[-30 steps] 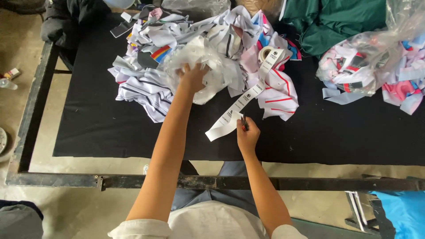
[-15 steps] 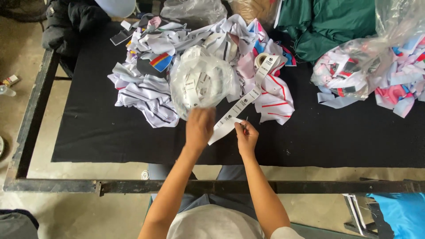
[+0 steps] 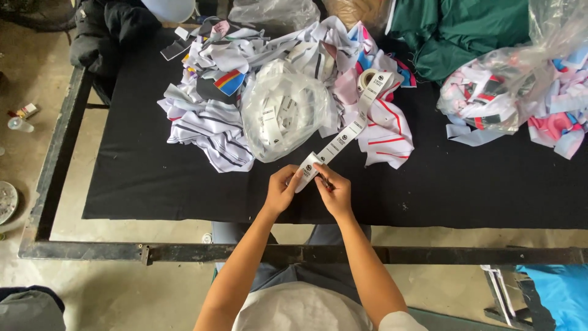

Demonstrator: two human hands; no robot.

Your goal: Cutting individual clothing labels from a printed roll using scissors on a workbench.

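**At the worktop's near edge: label strip end in both hands**

Over the black cloth-covered worktop [image 3: 153, 178], we pinch the free end of the long white printed label strip [image 3: 343, 136] between our left hand [image 3: 283, 190] and right hand [image 3: 334, 193], each grip pressed together on it. We judge we are separating one label; the next move needs a steady, square pull or fold at the end.

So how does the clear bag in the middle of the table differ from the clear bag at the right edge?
The middle bag holds white label strips; the right bag holds pink, white and blue fabric pieces. The middle bag sits whole in view, on the pile of cloth scraps; the right bag runs out of frame and rests on the black table cover. Both are crumpled transparent plastic, untouched by either hand.
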